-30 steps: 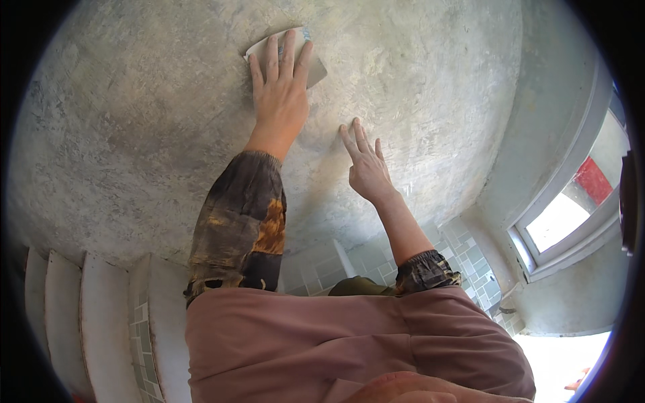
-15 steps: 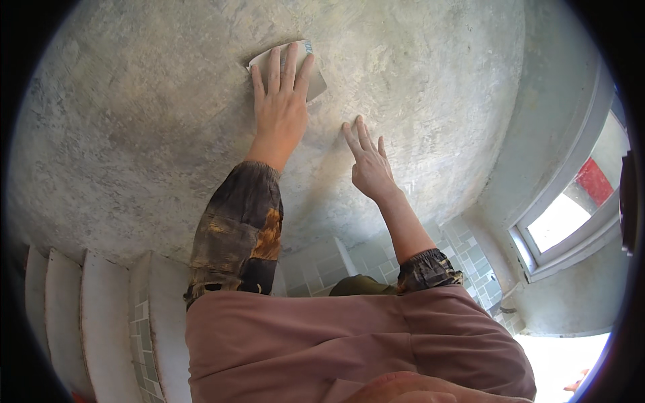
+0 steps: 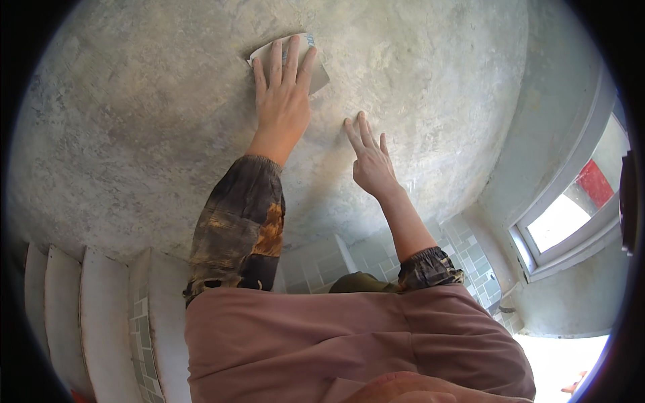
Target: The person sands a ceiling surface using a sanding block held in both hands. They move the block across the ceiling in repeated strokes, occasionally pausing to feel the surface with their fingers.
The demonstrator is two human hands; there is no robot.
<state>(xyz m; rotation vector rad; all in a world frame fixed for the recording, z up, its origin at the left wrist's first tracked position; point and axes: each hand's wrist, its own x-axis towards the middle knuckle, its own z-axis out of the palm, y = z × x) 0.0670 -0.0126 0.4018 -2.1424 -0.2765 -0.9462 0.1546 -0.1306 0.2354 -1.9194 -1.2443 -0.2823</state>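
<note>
My left hand [image 3: 282, 101] presses a small sheet of grey sandpaper [image 3: 320, 80] flat to a rough, mottled plaster wall [image 3: 168, 101]. Its fingers lie spread over the sheet, and a pale, printed upper edge and one lifted corner show around them. To the right and a little lower, my right hand [image 3: 371, 158] holds nothing. Its outstretched fingertips rest on the same wall, with some fingers curled out of view. Pale dust coats the fingers of both hands.
Concrete partitions [image 3: 104, 302] stand in a row at the lower left. Green-grey tiles [image 3: 474, 265] run below the plaster. On the right, a window frame [image 3: 571, 228] is set in the side wall, with a bright opening [image 3: 564, 363] beneath it.
My left hand and the sandpaper have slid slightly upward along the wall. The right hand has shifted up by a small amount, its fingertips still at the plaster.
</note>
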